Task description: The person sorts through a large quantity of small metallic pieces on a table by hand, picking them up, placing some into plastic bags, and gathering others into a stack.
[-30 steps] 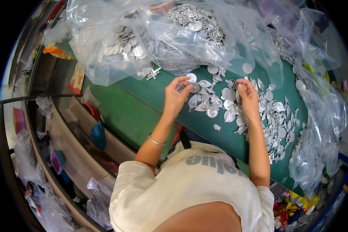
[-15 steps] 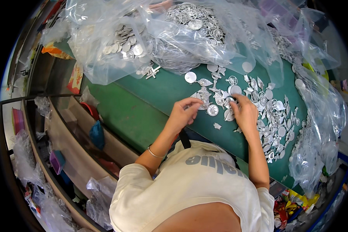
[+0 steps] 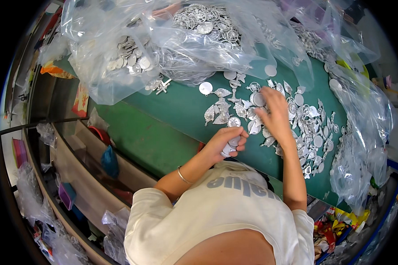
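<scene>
My left hand (image 3: 225, 142), a bangle on its wrist, is closed around a few round silver medals (image 3: 228, 150) near the table's front edge. Another round medal (image 3: 234, 121) lies just beyond its fingers. Over the left side of the loose pile, my right hand (image 3: 276, 115) reaches with thumb and fingers apart, its fingertips beside a plain round disc (image 3: 258, 100). Whether they touch it is unclear. Leaf-shaped silver pendants (image 3: 217, 111) form a small group left of that disc. Mixed silver charms (image 3: 311, 137) spread to the right of my right hand.
Clear plastic bags (image 3: 172, 57) of silver pieces line the far side of the green table (image 3: 163, 112). Another clear bag (image 3: 362, 145) covers the right edge. Small silver crosses (image 3: 163, 85) lie at the far left. Open drawers (image 3: 97, 163) stand at the left.
My left hand has come nearer my body and now holds round medals. My right hand has shifted farther up over the pile. The whole view has moved slightly.
</scene>
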{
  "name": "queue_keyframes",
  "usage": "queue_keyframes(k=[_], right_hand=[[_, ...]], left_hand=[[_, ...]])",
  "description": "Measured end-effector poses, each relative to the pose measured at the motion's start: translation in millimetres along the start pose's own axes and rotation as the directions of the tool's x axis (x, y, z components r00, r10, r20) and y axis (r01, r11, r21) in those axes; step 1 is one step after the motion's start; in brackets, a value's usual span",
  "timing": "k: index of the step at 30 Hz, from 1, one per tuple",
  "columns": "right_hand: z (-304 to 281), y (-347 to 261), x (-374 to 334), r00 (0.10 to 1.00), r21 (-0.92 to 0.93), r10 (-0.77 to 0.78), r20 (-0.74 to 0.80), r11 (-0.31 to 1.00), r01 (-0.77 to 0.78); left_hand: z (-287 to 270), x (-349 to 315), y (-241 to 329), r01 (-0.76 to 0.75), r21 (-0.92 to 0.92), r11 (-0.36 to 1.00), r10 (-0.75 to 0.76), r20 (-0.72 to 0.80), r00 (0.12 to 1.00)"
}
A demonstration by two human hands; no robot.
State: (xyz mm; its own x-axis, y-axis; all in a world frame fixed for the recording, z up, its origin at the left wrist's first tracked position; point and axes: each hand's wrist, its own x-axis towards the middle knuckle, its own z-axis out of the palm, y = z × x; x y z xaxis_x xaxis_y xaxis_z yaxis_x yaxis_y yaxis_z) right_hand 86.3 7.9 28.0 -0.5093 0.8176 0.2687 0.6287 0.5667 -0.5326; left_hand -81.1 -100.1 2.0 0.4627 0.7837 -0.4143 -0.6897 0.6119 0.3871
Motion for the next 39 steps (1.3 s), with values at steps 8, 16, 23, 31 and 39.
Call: queue_keyframes(k=[8,16,23,31,39], right_hand=[[-15.8,12.5,-28.7,0.999,-0.214,0.033,0.030,0.976,-0.026],[-15.0,-8.6,-70.7,0.982,-0.193,0.009,0.187,0.981,0.028],[-47.4,25.0,-101.3,0.935,0.082,0.270,-0.228,0.963,-0.258],[-38.3,16.6,-95.3,0.983,-0.162,0.184,0.007,0.970,-0.180],[-90.1,71.0,-110.2,0.828,0.142,0.397,-0.397,0.917,-0.372]], left_hand=[[-0.9,-6.7,-2.7,-0.260,0.894,0.366,0.611,-0.020,0.792],[22.9,2.7,6.0,-0.099,0.988,-0.117,0.629,0.151,0.763],[47.9,29.7,1.6,-0.155,0.950,-0.273,0.471,0.272,0.839],[74.2,101.5,15.8,-0.353,0.770,-0.532,0.235,0.534,0.812],[83.9,98.5,24.5,-0.237,0.686,-0.688,0.085,0.401,0.912]])
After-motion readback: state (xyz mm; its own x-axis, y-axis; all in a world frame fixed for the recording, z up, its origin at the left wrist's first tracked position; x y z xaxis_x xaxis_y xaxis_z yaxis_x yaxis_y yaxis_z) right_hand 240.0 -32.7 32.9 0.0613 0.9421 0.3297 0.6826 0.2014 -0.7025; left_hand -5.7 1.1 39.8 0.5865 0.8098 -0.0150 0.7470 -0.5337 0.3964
